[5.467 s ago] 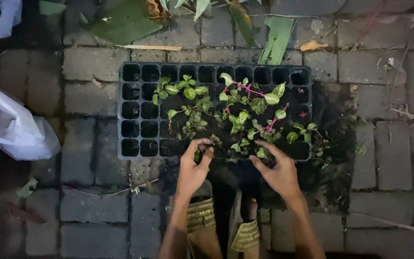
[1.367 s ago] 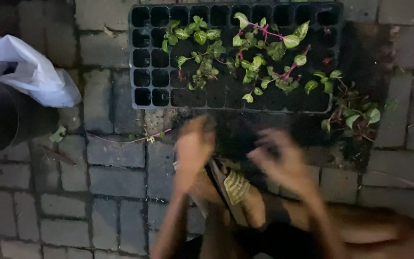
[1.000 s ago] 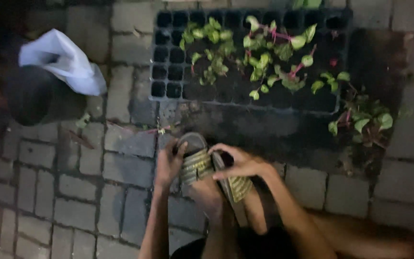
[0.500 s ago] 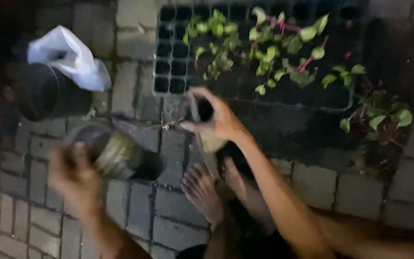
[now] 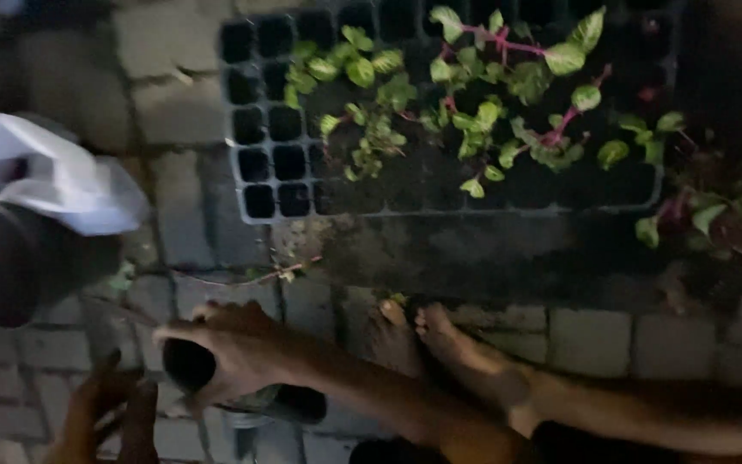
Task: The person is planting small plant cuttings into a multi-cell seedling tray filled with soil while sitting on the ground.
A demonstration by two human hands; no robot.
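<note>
The sandal (image 5: pixel 216 378) lies at the near left on the paving bricks (image 5: pixel 590 339), under the person's hands. In this dim light it could be set down badly or pushed into the dark pot (image 5: pixel 10 262) just to its left, since the reach crosses the body and the bare feet (image 5: pixel 457 352) are planted close by. A careless sweep could also knock the white plastic bag (image 5: pixel 53 180) draped over that pot.

The left hand (image 5: pixel 105 421) sits at the near left edge, fingers loosely together and pointing up; whether they hold anything I cannot tell. The right hand (image 5: pixel 229 348) reaches leftward across the shins, palm down, fingers curled and clamped over the sandal's dark end. Farther right and away, the black seedling tray (image 5: pixel 255 185) holds green and pink cuttings (image 5: pixel 474 112).
</note>
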